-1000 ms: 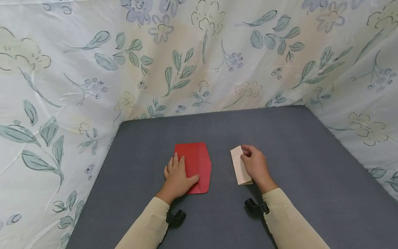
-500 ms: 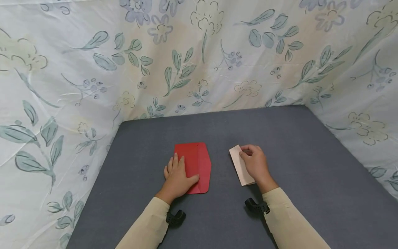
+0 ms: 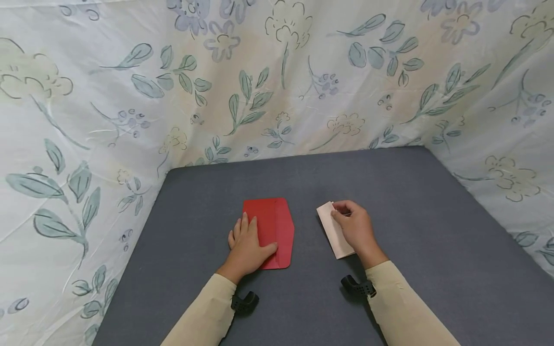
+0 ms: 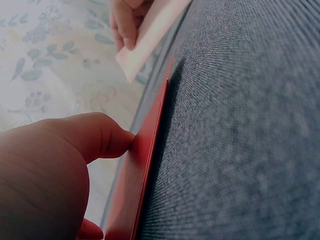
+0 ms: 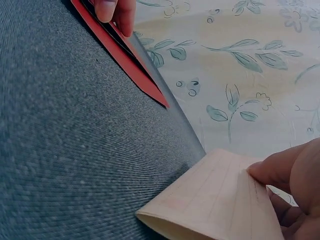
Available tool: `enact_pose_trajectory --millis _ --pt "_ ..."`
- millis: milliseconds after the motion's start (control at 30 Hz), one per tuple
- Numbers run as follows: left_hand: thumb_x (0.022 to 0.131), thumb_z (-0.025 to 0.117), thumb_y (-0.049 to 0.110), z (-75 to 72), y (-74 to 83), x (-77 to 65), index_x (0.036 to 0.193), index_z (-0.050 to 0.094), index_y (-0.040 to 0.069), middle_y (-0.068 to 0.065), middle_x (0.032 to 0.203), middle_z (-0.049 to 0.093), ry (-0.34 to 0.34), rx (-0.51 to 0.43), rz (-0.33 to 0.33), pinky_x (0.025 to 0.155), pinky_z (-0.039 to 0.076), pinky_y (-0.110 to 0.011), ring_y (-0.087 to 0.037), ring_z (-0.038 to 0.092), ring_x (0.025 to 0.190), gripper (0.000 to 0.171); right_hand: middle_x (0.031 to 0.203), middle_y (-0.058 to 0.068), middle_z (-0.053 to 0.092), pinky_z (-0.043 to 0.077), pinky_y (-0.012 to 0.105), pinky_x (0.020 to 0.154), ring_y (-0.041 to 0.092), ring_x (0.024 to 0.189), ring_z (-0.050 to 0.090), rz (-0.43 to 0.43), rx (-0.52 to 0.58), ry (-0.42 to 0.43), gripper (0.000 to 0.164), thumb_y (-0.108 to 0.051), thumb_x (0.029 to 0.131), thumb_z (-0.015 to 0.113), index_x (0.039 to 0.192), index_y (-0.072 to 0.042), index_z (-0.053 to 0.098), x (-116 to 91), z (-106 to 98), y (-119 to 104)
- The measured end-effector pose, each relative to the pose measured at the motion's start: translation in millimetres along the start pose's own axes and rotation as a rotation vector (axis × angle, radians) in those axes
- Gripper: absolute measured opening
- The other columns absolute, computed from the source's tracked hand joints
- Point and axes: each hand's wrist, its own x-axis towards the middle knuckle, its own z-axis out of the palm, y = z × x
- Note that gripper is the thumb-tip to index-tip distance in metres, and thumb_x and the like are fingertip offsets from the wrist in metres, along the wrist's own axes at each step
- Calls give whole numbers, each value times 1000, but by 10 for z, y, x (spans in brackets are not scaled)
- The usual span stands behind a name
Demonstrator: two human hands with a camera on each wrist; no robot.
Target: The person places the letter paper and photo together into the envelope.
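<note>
A red envelope (image 3: 284, 230) lies on the table with its flap unfolded to the right. My left hand (image 3: 247, 250) rests flat over its left part, fingers spread and thumb (image 4: 107, 137) pressing near the flap's fold. To the right, my right hand (image 3: 356, 229) pinches a folded cream sheet of paper (image 3: 332, 233) between thumb and fingers along its right side. In the right wrist view the paper (image 5: 215, 195) shows faint lines and a rounded fold at its lower end, tilted close over the table. The fingers behind the paper are partly hidden.
A dark grey cloth-covered table (image 3: 303, 178) spans the work area. Behind and beside it hangs a floral curtain (image 3: 259, 96). Black straps with camera mounts sit on the left wrist (image 3: 245, 303) and right wrist (image 3: 358, 287).
The right hand has shifted the folded paper slightly left and tilted its top further left. The left hand and the envelope have stayed in place.
</note>
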Motion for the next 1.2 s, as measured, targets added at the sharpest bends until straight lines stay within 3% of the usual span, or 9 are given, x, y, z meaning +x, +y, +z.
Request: enact_pose_trajectory --millis 300,533,633,967,1200 --pt "89 79 40 -9 -3 4 167 31 -6 -27 177 12 -7 8 -7 121 8 -72 -49 11 159 102 106 18 70 51 37 74 30 91 65 18 7 -11 32 -10 104 75 134 1 71 6 -20 -22" --pt "90 79 40 -6 -2 3 167 31 -6 -27 177 11 -11 2 -9 121 8 -72 -49 11 159 102 111 14 72 57 30 70 19 87 68 252 293 -154 44 -17 104 76 141 5 66 44 -75 -19" --pt "90 79 41 -4 -4 7 167 31 -6 -26 177 11 -14 4 -9 121 8 -72 -49 11 159 102 115 14 72 59 31 70 19 88 70 305 367 -206 45 -16 105 73 143 7 63 50 -96 -22" --pt "89 78 39 8 -4 3 167 31 -6 -27 177 11 -13 8 -8 121 8 -73 -50 11 159 101 129 18 68 61 32 75 18 95 70 274 472 -324 52 -7 106 67 154 8 53 49 -71 -13" --pt "88 79 38 11 19 7 166 33 -6 -28 177 12 0 17 -8 120 8 -74 -50 12 158 102 115 12 70 63 34 77 19 89 72 265 542 -373 54 -3 106 67 155 8 48 22 -14 -8"
